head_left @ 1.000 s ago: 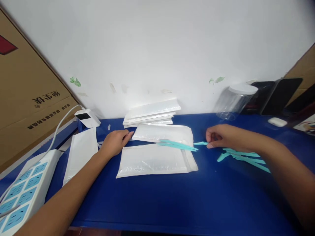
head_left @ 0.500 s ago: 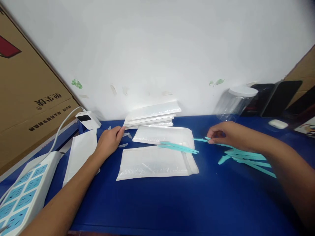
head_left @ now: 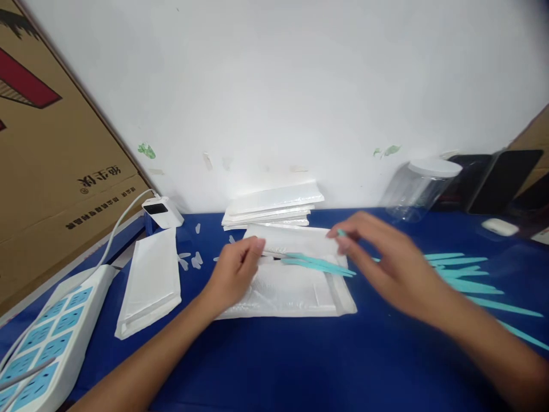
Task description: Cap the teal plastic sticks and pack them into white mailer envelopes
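Note:
My left hand [head_left: 238, 269] is closed, thumb pressed on the curled fingers, over the left end of a white padded envelope [head_left: 283, 292]. Something thin and pale sticks out beside its fingertips; I cannot make out what it is. My right hand [head_left: 369, 252], blurred, pinches a slim teal plastic stick [head_left: 342, 233], mostly hidden by the fingers and shaped like an eyebrow razor. Below it another white padded envelope [head_left: 295, 236] lies behind the first. A few teal sticks [head_left: 319, 264] rest across the envelopes. More teal sticks [head_left: 472, 274] lie spread beside my right forearm.
Stacked padded envelopes [head_left: 274, 203] lean by the wall. Small translucent pieces [head_left: 196, 260] lie left of my left hand, near a single envelope [head_left: 152, 274]. A power strip [head_left: 55, 326] and white device [head_left: 163, 212] stand left; a clear jar [head_left: 414, 191] and white case [head_left: 500, 227] right.
My left hand has moved right and toward me, from the small pieces to the envelopes. My right hand has moved slightly left, lifting a teal stick. The view has shifted a little.

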`<state>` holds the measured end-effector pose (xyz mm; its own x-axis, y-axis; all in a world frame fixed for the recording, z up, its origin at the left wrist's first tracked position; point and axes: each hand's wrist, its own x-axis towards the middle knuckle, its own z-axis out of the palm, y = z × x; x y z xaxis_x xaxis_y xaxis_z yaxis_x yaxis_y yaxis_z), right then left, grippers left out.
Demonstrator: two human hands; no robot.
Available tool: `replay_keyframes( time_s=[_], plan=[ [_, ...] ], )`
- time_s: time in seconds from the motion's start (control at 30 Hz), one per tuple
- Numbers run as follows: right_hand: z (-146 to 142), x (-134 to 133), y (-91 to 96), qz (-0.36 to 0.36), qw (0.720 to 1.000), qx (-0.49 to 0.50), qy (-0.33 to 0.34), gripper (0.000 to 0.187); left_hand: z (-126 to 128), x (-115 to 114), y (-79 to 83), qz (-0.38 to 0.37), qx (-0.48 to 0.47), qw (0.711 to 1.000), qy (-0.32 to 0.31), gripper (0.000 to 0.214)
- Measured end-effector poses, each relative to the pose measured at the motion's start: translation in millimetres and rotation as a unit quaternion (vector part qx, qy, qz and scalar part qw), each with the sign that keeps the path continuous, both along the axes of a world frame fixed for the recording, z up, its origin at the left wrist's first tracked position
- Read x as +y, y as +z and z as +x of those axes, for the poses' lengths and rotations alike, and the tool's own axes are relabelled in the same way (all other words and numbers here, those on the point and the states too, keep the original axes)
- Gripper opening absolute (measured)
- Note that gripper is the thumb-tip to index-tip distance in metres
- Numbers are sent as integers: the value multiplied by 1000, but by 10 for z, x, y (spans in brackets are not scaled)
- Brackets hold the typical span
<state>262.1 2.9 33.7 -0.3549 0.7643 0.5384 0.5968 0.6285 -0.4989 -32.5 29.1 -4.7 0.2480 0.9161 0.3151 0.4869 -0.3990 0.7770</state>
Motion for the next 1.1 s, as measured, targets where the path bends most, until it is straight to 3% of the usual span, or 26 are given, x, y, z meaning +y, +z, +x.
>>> replay_keyframes(
  time_s=[0.1,0.23,0.6,0.9,1.1],
  plan=[
    [-272,-136,-99,-43,994,30,92,20,154,-124,-7,-3,18,999,-27,54],
    [-421,-172,-244,-55,989,66,124,23,246,-178,-53,-8,18,999,-38,53],
    [-496,-126,-309,-102,988,81,86,16,316,-212,-117,1,31,999,-37,51],
    [-512,-176,-167,-166,980,97,57,25,313,-238,-139,-72,-36,991,-109,44],
    [-461,-179,-216,-126,984,114,53,15,297,-274,-53,-109,-51,977,-178,29]
  ],
)
